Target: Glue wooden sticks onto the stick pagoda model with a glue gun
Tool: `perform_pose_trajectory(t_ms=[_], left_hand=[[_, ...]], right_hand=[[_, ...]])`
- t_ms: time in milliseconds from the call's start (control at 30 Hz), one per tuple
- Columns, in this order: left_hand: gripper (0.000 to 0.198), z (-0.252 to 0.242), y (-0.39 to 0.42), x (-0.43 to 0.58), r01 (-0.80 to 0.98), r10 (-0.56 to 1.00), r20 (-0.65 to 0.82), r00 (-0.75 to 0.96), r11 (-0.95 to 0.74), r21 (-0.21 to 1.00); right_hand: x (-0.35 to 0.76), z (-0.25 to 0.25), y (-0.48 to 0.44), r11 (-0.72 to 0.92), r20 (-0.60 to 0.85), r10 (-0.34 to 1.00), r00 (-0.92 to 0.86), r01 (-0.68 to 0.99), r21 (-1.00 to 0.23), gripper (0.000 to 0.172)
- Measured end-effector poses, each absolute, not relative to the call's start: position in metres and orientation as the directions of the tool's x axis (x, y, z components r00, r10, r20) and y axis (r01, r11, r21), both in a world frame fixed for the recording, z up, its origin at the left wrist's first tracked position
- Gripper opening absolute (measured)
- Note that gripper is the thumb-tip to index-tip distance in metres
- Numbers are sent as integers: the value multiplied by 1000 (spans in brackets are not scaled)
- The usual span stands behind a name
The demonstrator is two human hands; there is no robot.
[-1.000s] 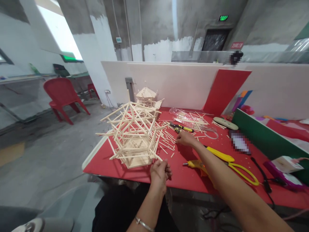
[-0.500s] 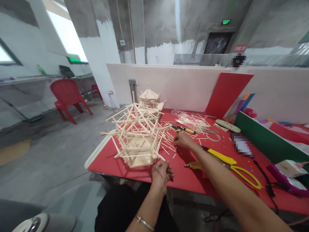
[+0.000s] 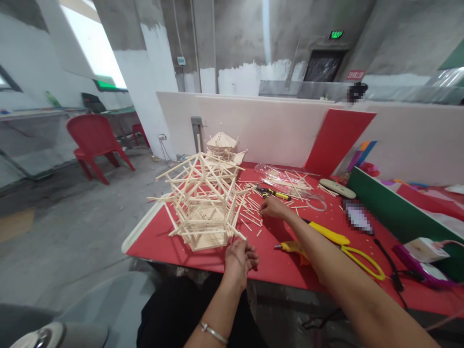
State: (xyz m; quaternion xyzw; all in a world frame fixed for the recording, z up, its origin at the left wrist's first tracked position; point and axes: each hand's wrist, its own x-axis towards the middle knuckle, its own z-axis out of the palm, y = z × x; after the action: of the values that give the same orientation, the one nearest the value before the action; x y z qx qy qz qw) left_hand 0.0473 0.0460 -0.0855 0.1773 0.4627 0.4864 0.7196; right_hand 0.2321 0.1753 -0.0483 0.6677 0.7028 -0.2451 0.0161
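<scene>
A pavilion-like frame of thin wooden sticks (image 3: 203,208) stands upright near the left end of the red table (image 3: 261,261). Beside its lower right corner is my left hand (image 3: 241,256), fingers curled in, close to the end of a jutting stick; whether it touches that stick I cannot tell. My right hand (image 3: 272,208) reaches over the loose wooden sticks (image 3: 250,208), fingertips pinched together and pointing left. Anything between those fingertips is too small to make out. Just behind it lie yellow-and-black pliers (image 3: 273,193).
Under my right forearm lie a yellow glue gun (image 3: 293,247) and yellow-handled cutters (image 3: 362,258). A second wooden pavilion model (image 3: 222,145) stands behind the first. Bagged sticks (image 3: 282,179) lie farther back. A green board (image 3: 391,208) borders the right side, near a cable (image 3: 391,266).
The whole view has shifted slightly, so things appear a little farther left. Both hands keep nearly the same places and poses beside the model and the loose sticks.
</scene>
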Motion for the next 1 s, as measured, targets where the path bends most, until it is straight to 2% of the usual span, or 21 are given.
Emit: perform_pose_trajectory(t_ms=[267,467,700,867,1000], left_hand=[[33,-85,46,47,-535,865,-491,106,466,705],[35,-83,45,46,-529,863,-492,115,472,705],[33,-85,46,47,-522,858,-504,103,478,706],[31,-83,45,47,-489,868,-486,100,468,736],[34,-81,41,45,-468,884,-453,120,452,759]], right_hand=[[217,-44,178,14,-294,954,-63,986,-167,32],[202,-43,178,83,-270,955,-121,986,-147,32],[180,-46,182,7,-306,952,-33,996,-86,33],[188,-28,172,-48,-304,953,-4,986,-162,31],[209,1,136,-56,-210,978,-12,948,-313,17]])
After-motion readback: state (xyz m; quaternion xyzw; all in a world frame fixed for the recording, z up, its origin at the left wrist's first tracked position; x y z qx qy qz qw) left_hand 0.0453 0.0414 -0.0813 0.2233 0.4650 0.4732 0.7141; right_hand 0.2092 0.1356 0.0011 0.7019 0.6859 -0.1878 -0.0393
